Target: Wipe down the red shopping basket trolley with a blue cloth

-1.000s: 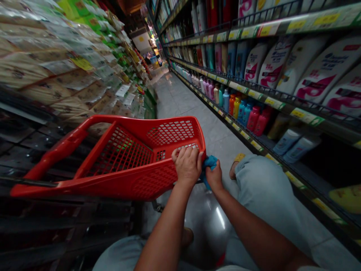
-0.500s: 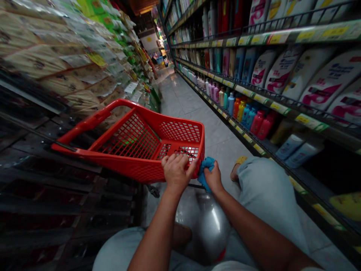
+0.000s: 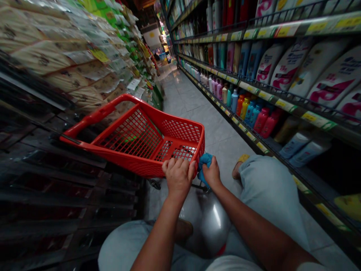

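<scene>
A red plastic shopping cart [image 3: 132, 159] stands before me, its mesh basket bare inside. My left hand [image 3: 178, 175] is closed over the basket's near rim, fingers curled to the inside. Bunched in my right hand [image 3: 212, 172] is a blue cloth [image 3: 205, 162], pressed against the outer face of the cart's right end. Part of the cloth is hidden by the fingers. Below my hands, between my knees, a shiny grey rounded object [image 3: 213, 222] shows; its kind I cannot make out.
Shelves of bottles [image 3: 262, 120] line the right side. Stacked packages [image 3: 50, 56] rise on the left, above dark goods [image 3: 56, 199]. A tiled aisle floor [image 3: 183, 90] runs ahead. My bent knees [image 3: 270, 195] flank the cart's end.
The cloth in my right hand has shifted slightly down the cart's end. My left hand keeps its hold on the rim. The view has moved a little.
</scene>
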Motion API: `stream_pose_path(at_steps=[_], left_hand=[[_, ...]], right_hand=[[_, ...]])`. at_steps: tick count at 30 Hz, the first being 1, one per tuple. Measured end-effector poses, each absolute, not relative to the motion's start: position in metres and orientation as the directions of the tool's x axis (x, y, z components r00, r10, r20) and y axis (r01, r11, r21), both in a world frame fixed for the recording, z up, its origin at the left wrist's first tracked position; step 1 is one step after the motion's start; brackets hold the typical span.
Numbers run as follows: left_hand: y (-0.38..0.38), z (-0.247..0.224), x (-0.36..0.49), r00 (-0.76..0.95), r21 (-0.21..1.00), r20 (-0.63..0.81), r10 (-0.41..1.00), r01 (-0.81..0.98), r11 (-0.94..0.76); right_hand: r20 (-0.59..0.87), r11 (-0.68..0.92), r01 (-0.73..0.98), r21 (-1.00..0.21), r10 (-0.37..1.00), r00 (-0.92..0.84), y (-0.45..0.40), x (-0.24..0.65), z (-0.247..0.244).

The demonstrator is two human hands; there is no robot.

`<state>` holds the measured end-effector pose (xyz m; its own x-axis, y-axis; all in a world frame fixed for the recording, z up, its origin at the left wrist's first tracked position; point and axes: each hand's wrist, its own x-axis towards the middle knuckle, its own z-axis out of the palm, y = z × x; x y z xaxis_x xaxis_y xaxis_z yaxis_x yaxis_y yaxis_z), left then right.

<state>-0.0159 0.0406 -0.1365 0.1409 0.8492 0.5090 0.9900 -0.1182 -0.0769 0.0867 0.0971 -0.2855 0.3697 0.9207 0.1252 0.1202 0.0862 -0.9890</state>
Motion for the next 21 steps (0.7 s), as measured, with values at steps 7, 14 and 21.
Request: stream_pose_path(at_steps=[7,14,21], left_hand=[[0.030,-0.138,-0.022,0.165,-0.113,0.576,0.801,0.986,-0.122],[0.029,-0.138,-0.021,0.179,-0.126,0.582,0.794,0.984,-0.130],[0.025,-0.135,-0.023,0.204,-0.133,0.580,0.789,0.979,-0.156]], right_hand=[[0.281,0.134,0.360,-0.923,0.873,0.398,0.104,0.107,-0.237],[0.406,0.380,0.195,-0.904,0.907,0.115,0.028,0.077,-0.251],[0.178,0.196,-0.059,-0.979,0.958,0.224,0.045,0.086,-0.254]])
